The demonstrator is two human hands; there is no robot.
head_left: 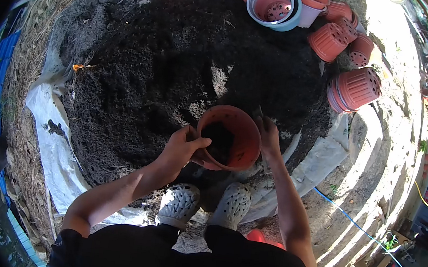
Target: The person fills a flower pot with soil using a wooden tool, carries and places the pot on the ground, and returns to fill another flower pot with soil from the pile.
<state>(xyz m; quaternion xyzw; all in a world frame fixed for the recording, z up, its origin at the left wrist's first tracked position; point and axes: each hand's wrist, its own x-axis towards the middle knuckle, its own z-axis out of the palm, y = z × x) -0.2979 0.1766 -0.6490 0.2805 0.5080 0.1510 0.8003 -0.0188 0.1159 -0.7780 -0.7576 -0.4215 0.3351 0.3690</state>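
A terracotta-coloured plastic flower pot (247, 142) is tipped so that its mouth faces me, with some dark soil (217, 139) inside. My left hand (185, 148) grips its left rim, thumb over the edge and fingers behind the wall. Just right of the pot is my right hand (269, 137), fingers curled and partly in shadow. A thin dark tip sticks up beside those fingers; I cannot tell what it belongs to. Beyond both hands spreads a broad heap of dark soil (142, 67).
Stacked and loose plastic pots (353, 89) line the heap's far and right edges, among them a pale blue one (273, 25). A whitish sheet (58, 137) shows under the soil. My clog-clad feet (179, 203) stand at the near edge. A blue hose (366, 232) crosses the ground at right.
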